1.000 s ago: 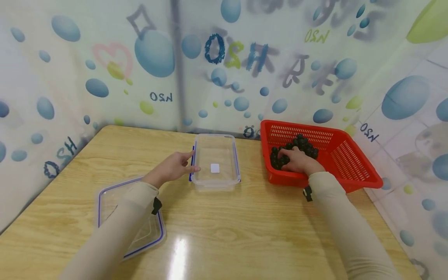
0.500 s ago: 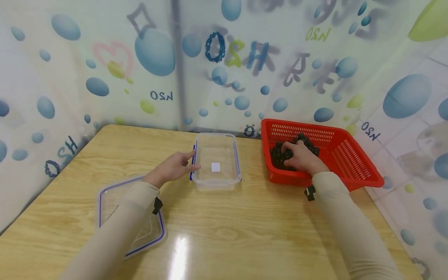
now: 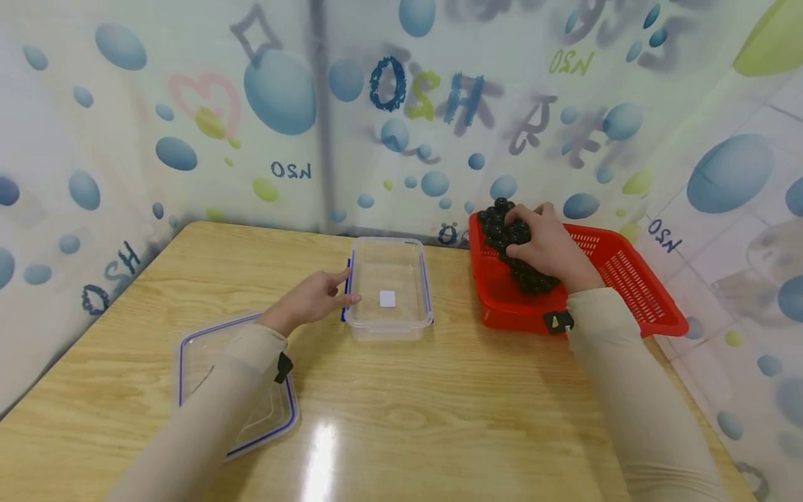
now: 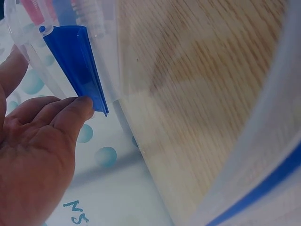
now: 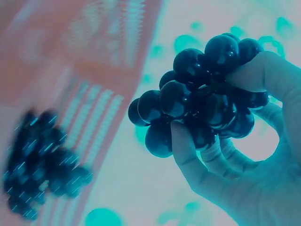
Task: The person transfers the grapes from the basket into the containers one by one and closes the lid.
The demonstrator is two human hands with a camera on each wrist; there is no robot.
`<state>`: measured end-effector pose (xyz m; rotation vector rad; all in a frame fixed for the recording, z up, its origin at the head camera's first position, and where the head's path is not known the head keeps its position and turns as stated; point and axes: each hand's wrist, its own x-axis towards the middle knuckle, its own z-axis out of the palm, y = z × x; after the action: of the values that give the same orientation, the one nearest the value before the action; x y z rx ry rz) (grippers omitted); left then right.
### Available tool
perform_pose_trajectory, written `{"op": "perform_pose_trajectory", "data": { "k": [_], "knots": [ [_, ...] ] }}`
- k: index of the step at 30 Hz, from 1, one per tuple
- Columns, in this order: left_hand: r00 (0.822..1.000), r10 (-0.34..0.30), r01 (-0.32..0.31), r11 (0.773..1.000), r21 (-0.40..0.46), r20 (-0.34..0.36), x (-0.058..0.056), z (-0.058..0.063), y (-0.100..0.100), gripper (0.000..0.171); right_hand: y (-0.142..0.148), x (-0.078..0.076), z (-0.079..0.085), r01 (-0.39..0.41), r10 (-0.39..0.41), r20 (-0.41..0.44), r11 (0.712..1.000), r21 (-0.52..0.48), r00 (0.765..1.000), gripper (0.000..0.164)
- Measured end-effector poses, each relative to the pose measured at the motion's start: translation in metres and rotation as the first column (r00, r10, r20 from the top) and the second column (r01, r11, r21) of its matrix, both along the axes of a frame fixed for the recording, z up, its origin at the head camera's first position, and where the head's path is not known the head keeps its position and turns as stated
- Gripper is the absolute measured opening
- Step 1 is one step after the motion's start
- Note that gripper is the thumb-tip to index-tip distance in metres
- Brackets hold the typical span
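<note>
In the head view, my right hand (image 3: 548, 240) grips a bunch of dark grapes (image 3: 498, 226) above the left part of the red basket (image 3: 640, 286). The right wrist view shows its thumb and fingers pinching the glossy grapes (image 5: 202, 99). Another dark bunch (image 3: 533, 277) is below the hand, inside the basket. My left hand (image 3: 314, 298) touches the left side of a clear plastic food container (image 3: 389, 275), its fingers fairly straight. In the left wrist view, its fingertips touch the end of the container's blue latch (image 4: 77, 63).
A clear lid with a blue seal (image 3: 276, 411) lies at the left of the wooden table (image 3: 401, 404), partly under my left forearm. A white square (image 3: 387, 298) shows at the container. A patterned curtain (image 3: 351, 139) stands behind the table.
My right hand has taken hold of a grape bunch and raised it from the basket, toward the back rim. The left hand and the container have stayed put.
</note>
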<state>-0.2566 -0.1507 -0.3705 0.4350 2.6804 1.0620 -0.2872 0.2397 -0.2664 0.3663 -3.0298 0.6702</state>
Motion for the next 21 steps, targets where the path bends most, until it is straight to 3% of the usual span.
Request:
{"op": "perform_pose_trajectory", "data": {
  "k": [4,10,21],
  "knots": [
    [1.0,0.0,0.0,1.0,-0.009,-0.004,0.0,0.0,0.0,0.072,-0.032,0.004,0.008,-0.07,0.068,-0.046,0.997,-0.026,0.997,0.04],
    [1.0,-0.001,0.001,1.0,-0.027,-0.006,0.001,0.002,0.0,0.072,-0.081,-0.003,0.002,-0.185,0.181,-0.092,0.982,-0.04,0.979,0.04],
    [1.0,0.015,-0.015,0.999,-0.036,0.018,0.0,0.002,0.002,0.072,-0.145,-0.019,-0.027,-0.243,0.244,-0.015,0.969,0.045,0.97,0.038]
  ]
}}
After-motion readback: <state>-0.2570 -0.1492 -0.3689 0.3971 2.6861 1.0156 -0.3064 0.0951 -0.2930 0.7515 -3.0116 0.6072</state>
